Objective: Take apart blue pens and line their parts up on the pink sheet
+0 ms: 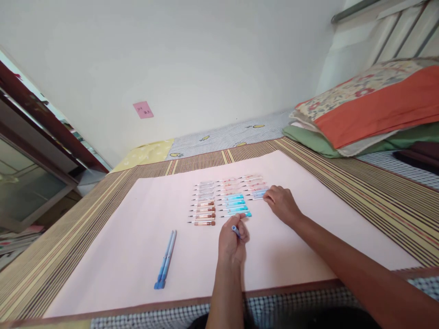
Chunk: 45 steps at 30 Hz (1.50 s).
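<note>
Curling the left hand (233,235) around a blue tube (236,231), whether pen or cap hard to tell. Pinching with the bunched fingertips of the right hand (279,201) the end of a blue-and-white pen (256,198), dark tip pointing toward the left. Just beyond the left hand, a group of turquoise pens (236,208); beyond and to its left, brown-ended pens (206,215). Well left of it, two blue capped pens (166,260) side by side. Under both hands, a pale pink sheet (291,256).
</note>
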{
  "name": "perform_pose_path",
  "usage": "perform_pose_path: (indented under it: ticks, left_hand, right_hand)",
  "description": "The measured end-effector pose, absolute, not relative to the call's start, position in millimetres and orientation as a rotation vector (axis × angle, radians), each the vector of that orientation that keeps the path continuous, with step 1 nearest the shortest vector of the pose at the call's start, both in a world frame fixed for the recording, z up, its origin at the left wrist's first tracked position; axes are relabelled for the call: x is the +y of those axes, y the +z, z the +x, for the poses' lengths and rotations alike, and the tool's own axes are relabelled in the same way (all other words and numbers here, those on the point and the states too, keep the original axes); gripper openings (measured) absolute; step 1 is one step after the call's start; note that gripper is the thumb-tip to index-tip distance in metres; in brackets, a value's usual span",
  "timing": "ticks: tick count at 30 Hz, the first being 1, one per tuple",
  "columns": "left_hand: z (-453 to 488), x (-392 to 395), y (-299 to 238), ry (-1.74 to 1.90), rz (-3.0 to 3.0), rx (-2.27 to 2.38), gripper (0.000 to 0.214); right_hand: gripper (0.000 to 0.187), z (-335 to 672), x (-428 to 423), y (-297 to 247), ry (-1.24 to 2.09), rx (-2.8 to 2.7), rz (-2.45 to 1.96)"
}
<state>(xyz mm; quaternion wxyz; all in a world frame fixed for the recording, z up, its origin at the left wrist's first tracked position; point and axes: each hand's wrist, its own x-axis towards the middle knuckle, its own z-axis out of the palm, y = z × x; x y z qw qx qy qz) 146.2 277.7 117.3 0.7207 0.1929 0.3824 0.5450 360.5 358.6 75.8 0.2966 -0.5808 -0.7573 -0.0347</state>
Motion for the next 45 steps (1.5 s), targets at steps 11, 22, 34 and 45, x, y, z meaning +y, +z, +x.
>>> perform_pose_path:
  ticks: [11,22,34,45]
  left_hand:
    - [146,277,116,1.209,0.44,0.833,0.041]
    - [147,278,115,1.203,0.448,0.832,0.04]
    - [149,277,115,1.192,0.468,0.842,0.041]
    - [151,277,118,1.192,0.428,0.85,0.04]
  right_hand:
    - [0.014,384,350,80,-0.061,-1.772,-1.597]
    - [0.01,385,347,73,0.026,-1.805,-1.644]
    - [0.012,379,346,71,-0.029,-1.866,-1.594]
    - [0.017,363,349,70,-0.115,-1.992,-1.571]
